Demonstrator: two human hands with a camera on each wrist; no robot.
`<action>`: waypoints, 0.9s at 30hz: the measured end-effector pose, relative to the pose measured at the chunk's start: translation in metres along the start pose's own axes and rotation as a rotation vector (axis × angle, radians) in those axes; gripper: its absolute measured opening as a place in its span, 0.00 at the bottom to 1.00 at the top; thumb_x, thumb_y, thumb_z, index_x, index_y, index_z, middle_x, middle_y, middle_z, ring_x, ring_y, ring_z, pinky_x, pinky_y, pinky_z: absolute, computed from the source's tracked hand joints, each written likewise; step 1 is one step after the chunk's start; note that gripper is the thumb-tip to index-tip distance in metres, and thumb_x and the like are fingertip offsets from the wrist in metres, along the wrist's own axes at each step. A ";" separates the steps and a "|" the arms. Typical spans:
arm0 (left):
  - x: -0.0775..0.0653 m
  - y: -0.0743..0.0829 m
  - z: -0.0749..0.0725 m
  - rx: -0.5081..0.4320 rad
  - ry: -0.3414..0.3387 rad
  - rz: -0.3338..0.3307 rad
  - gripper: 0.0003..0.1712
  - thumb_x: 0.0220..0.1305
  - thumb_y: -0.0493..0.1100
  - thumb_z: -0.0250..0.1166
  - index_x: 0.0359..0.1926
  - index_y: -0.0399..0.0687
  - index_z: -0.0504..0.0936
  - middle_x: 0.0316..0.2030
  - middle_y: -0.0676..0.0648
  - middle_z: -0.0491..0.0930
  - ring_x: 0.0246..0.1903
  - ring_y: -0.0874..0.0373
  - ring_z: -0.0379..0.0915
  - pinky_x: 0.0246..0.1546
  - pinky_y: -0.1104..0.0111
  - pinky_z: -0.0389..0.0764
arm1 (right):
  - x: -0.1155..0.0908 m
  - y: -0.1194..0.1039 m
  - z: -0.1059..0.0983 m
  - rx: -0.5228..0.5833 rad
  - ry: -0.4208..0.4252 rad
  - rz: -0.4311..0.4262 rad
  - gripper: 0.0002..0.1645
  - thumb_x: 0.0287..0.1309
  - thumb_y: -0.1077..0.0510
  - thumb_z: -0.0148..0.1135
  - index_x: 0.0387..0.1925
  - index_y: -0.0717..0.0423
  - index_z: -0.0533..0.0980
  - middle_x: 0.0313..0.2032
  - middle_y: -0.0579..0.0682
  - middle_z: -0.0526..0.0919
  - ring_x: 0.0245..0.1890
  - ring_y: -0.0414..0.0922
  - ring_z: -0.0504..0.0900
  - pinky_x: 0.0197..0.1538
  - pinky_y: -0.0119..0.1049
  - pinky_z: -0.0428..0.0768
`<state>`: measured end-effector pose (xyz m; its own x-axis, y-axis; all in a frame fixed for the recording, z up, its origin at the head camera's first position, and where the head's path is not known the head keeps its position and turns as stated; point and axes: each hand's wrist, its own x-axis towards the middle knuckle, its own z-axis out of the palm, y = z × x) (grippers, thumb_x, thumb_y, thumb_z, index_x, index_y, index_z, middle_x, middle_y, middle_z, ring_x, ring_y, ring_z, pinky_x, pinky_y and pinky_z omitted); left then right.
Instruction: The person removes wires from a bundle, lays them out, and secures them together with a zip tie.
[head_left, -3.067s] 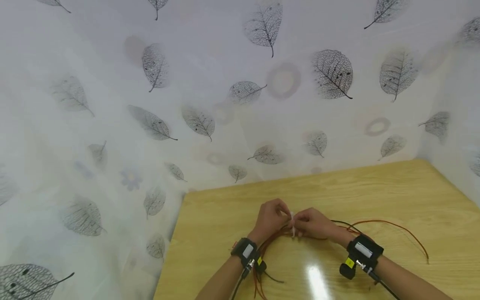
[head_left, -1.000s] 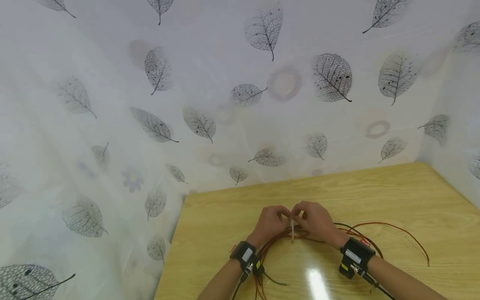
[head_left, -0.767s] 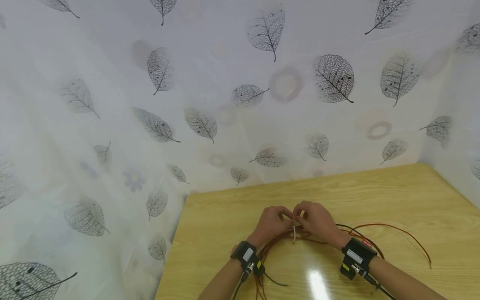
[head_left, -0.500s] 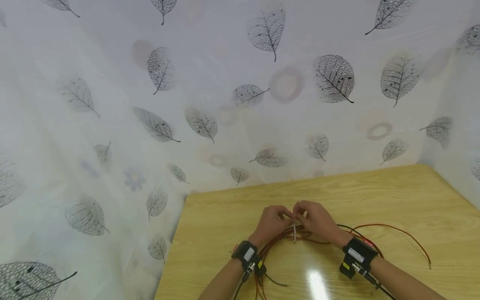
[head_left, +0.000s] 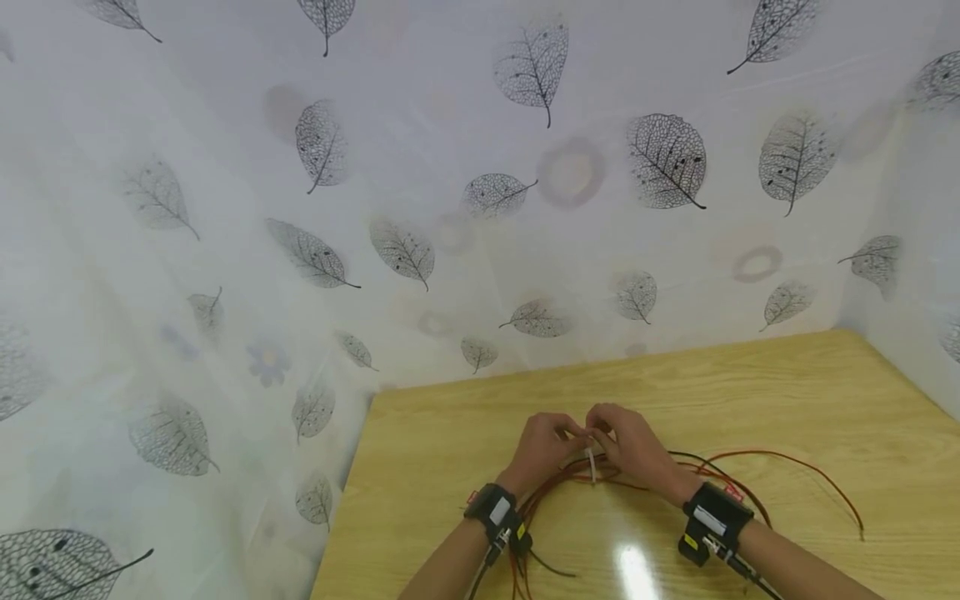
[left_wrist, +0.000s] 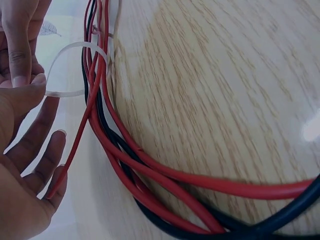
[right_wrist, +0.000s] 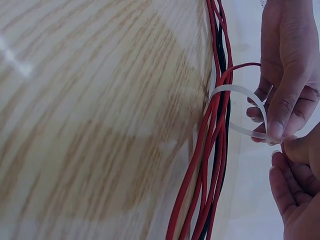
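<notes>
A white cable tie (head_left: 592,465) forms a loose loop around a bundle of red and black wires (left_wrist: 150,172). Thumb and fingertips of my left hand (head_left: 542,447) pinch the tie where its ends meet, and a thin red wire crosses that hand's outer fingers in the left wrist view. My right hand (head_left: 636,446) meets it from the other side, its thumb and index finger pinching at the tie's end. In the right wrist view the loop (right_wrist: 242,89) stands out sideways from the wires, with a wide gap inside it. The tie's very tip is hidden by fingers.
The wires curve across a wood-grain table (head_left: 442,467). One red wire end (head_left: 861,533) reaches out to the right, and a dark wire end (head_left: 566,574) lies near the left wrist. Leaf-patterned sheeting (head_left: 450,275) hangs behind and at both sides.
Since the oldest frame my right hand has risen and turned over the tie, uncovering more of its loop. In the last second the fingertips shift only slightly; the wires stay nearly in place.
</notes>
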<state>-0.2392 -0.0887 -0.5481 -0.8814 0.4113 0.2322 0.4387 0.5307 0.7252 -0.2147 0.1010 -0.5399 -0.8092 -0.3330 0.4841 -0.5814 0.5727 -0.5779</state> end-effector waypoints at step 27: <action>0.000 0.003 0.001 -0.014 -0.065 -0.048 0.06 0.57 0.52 0.71 0.30 0.58 0.88 0.27 0.66 0.81 0.13 0.69 0.68 0.13 0.75 0.69 | 0.014 -0.008 -0.025 0.062 0.105 -0.106 0.09 0.56 0.67 0.66 0.35 0.52 0.76 0.31 0.42 0.79 0.30 0.34 0.77 0.30 0.35 0.77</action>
<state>-0.2378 -0.0866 -0.5467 -0.8879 0.4333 0.1543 0.3931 0.5406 0.7438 -0.2190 0.1100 -0.5124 -0.7317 -0.3069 0.6086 -0.6696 0.4904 -0.5578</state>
